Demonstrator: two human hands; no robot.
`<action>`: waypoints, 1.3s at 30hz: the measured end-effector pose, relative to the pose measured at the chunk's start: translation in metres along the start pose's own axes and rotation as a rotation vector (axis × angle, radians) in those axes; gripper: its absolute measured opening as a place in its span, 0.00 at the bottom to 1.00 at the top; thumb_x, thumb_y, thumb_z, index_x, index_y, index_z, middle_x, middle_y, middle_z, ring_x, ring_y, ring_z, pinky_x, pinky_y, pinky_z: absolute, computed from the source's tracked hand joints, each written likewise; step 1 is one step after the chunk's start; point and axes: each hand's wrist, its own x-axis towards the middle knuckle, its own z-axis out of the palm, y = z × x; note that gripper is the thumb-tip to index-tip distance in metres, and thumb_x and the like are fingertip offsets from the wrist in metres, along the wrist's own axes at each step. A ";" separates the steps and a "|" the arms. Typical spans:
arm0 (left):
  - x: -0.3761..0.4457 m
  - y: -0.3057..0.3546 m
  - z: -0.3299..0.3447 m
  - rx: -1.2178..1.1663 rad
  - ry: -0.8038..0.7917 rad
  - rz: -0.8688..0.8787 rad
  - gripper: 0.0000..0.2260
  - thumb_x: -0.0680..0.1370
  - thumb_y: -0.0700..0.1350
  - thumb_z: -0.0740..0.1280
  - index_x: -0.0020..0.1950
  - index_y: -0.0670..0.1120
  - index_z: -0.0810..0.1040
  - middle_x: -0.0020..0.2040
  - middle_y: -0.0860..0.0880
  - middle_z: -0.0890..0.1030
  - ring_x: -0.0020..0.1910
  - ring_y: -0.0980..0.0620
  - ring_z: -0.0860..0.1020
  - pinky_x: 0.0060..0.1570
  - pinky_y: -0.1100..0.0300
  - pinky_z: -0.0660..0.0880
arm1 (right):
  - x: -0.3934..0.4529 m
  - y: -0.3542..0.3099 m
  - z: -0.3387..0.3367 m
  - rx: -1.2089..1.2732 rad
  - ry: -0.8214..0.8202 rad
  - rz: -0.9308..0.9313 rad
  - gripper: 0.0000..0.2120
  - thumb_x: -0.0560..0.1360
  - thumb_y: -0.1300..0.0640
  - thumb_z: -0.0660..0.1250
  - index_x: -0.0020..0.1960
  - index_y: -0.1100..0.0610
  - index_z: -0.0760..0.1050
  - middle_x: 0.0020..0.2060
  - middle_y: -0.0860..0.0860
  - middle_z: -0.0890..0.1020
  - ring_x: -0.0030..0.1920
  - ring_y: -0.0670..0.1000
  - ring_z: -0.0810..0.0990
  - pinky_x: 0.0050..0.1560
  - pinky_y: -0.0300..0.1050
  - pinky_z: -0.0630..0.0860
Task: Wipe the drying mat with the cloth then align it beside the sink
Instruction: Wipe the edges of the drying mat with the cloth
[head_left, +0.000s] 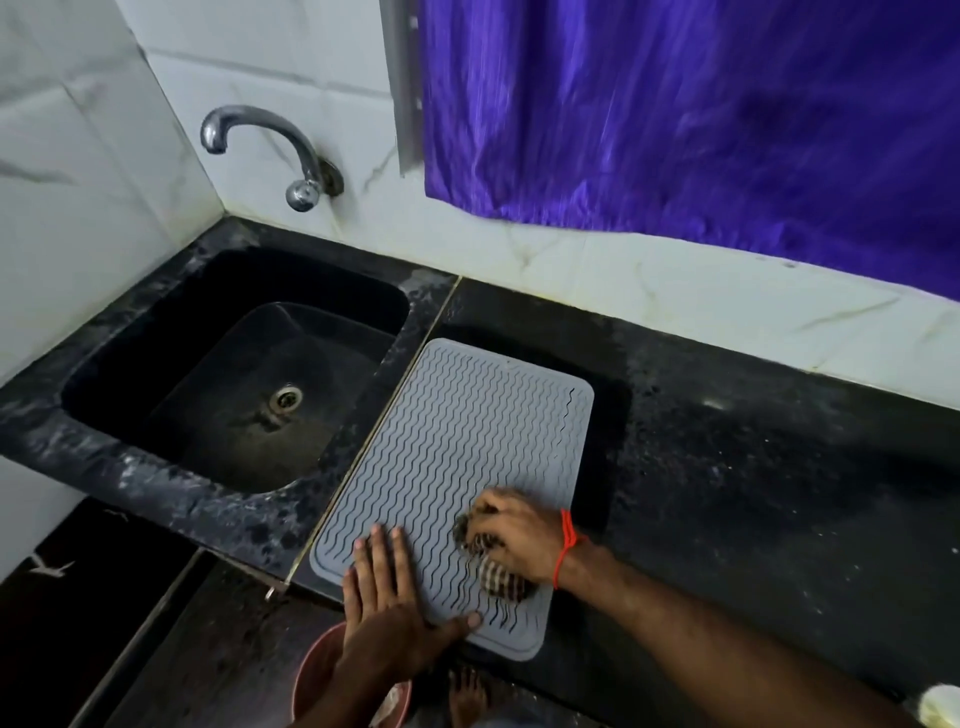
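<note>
Black counter (727, 467) — grey wavy-ribbed drying mat (457, 447); cloth (493, 561) atop.

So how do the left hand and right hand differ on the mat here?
The left hand lies flat with straight fingers pressing the mat near its front left corner; the right hand is curled round the cloth. The left holds nothing; the right grips the cloth and wears a red wrist thread. Both rest on the mat's near end.

Kitchen corner, dim light

We see white marble-veined wall tiles (104, 156), a purple pleated curtain (701, 119), a speckled black stone countertop (779, 467) and dark floor (78, 623).
</note>
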 end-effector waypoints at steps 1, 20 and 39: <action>0.000 0.000 0.000 -0.007 -0.003 0.005 0.66 0.54 0.89 0.43 0.73 0.47 0.18 0.72 0.46 0.16 0.68 0.46 0.15 0.76 0.44 0.31 | 0.006 0.009 -0.005 0.013 0.014 0.033 0.13 0.75 0.56 0.67 0.60 0.50 0.77 0.57 0.49 0.71 0.61 0.52 0.69 0.64 0.50 0.70; 0.004 -0.007 0.001 -0.027 0.004 0.060 0.64 0.58 0.88 0.45 0.72 0.48 0.17 0.71 0.46 0.16 0.72 0.43 0.19 0.73 0.44 0.27 | 0.127 0.147 -0.107 0.122 0.280 0.587 0.11 0.74 0.65 0.68 0.55 0.57 0.82 0.55 0.61 0.82 0.57 0.59 0.79 0.61 0.48 0.76; -0.009 -0.032 -0.010 -0.018 0.044 -0.069 0.64 0.64 0.83 0.50 0.71 0.39 0.18 0.71 0.38 0.18 0.71 0.36 0.19 0.74 0.33 0.32 | 0.012 -0.058 0.031 -0.029 -0.003 -0.007 0.14 0.75 0.55 0.67 0.61 0.51 0.74 0.59 0.50 0.69 0.62 0.52 0.68 0.62 0.49 0.72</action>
